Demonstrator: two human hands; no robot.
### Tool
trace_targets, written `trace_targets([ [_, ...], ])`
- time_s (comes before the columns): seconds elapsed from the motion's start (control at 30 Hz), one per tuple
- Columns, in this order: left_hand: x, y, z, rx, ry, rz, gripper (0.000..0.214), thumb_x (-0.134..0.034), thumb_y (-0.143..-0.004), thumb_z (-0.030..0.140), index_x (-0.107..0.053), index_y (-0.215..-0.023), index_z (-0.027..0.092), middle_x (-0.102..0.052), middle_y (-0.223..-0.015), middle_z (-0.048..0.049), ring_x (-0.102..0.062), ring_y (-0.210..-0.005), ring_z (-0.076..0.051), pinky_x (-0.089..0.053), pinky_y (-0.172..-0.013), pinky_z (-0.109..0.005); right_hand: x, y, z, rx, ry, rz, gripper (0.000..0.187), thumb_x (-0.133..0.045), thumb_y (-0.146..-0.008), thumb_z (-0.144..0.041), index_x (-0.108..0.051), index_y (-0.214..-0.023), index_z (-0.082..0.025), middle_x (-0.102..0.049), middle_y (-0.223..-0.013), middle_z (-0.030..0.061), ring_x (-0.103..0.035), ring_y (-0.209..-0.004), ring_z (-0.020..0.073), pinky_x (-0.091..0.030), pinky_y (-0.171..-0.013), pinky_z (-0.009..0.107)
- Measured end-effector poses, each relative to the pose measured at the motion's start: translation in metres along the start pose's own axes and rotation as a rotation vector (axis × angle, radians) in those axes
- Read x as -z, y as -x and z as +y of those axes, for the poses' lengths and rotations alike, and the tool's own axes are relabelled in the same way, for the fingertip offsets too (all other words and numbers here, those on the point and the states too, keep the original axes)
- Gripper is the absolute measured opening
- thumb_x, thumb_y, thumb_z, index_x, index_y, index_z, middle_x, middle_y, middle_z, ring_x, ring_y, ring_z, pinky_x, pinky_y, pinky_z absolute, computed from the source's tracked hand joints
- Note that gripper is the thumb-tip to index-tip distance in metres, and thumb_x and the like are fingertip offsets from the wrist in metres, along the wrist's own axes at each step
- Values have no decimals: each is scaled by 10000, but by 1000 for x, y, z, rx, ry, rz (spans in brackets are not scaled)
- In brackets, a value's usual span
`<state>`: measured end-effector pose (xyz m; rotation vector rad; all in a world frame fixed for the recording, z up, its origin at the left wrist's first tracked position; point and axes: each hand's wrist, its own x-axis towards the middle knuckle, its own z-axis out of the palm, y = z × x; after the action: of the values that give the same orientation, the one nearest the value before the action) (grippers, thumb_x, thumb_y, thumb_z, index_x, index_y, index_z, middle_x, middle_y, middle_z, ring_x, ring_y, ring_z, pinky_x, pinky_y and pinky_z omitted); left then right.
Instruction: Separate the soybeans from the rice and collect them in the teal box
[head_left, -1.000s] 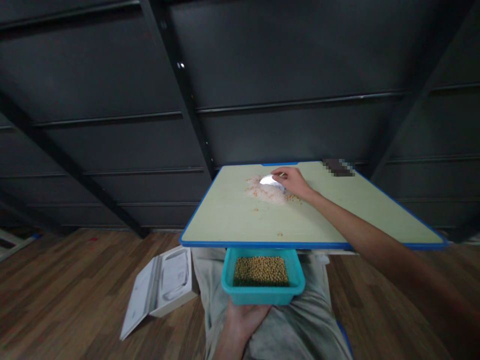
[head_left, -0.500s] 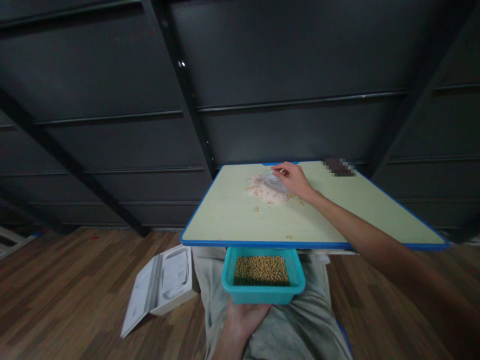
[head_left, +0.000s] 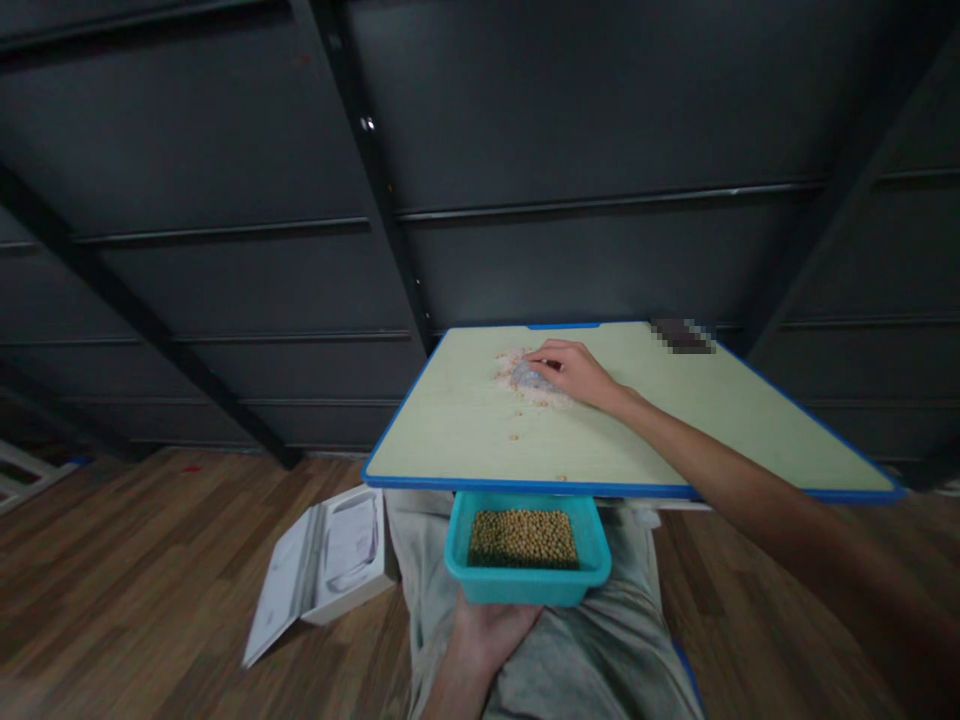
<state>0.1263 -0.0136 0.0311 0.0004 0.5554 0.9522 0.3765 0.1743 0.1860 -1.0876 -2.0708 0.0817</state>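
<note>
On the pale green table, my right hand has its fingers pinched at the edge of a pale, see-through round piece, possibly a plastic disc or dish. It lies over a spread of whitish grains, like rice, mixed with orange bits. The fingers partly cover both. My left hand grips a turquoise plastic tub from underneath, above the lap. Inside the tub is a layer of round yellow-brown beans. A few loose beans lie on the tabletop.
The table has a blue rim, its near edge just beyond the tub. A dark blurred-out object rests at its back right. An open white box stands on the wooden floor at left. Dark wall panels rise behind.
My right hand has moved a little left and nearer with the see-through piece, across the grains. The loose beans near the wrist are no longer seen. My left hand and the tub have stayed put.
</note>
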Motion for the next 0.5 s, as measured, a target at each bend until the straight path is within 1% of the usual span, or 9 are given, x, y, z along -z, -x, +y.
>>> trace_targets([
  [0.1, 1, 0, 0, -11, -20, 14, 384, -712, -885, 317, -715, -1267, 362, -856, -1015, -17, -777, -1044, -307, -561, -1082, -544, -2, 1, -2, 21, 4, -11, 237, -610, -1013, -232, -810, -1130, -279, -783, -1135, 58, -699, -1041, 221, -531, -954, 380],
  [0.2, 1, 0, 0, 1, -31, 12, 384, -729, -871, 320, -723, -1255, 330, -846, -1091, -41, -755, -1115, -309, -552, -1093, -533, -3, 1, -5, 32, 7, -28, 248, -607, -1017, -231, -805, -1149, -297, -777, -1158, 54, -696, -1067, 226, -529, -971, 393],
  [0.27, 1, 1, 0, 7, -30, 18, 370, -723, -869, 316, -733, -1240, 308, -847, -1090, -50, -747, -1135, -316, -553, -1092, -524, -4, 2, -6, 43, 8, -34, 253, -604, -1021, -233, -801, -1162, -303, -773, -1178, 53, -693, -1091, 228, -527, -987, 397],
  [0.4, -2, 0, 0, -2, -29, 32, 369, -677, -892, 294, -725, -1257, 309, -855, -1026, -38, -770, -1062, -314, -562, -1078, -532, -6, 3, -5, 60, 9, -33, 250, -604, -1024, -242, -799, -1170, -298, -771, -1188, 57, -690, -1111, 234, -525, -1006, 409],
  [0.5, -4, 0, 0, -8, -45, 27, 396, -687, -889, 298, -706, -1285, 315, -853, -1030, -41, -777, -1042, -309, -558, -1082, -542, -7, 3, -5, 47, 9, -49, 247, -606, -1025, -247, -796, -1167, -313, -769, -1201, 45, -685, -1127, 231, -522, -1021, 413],
])
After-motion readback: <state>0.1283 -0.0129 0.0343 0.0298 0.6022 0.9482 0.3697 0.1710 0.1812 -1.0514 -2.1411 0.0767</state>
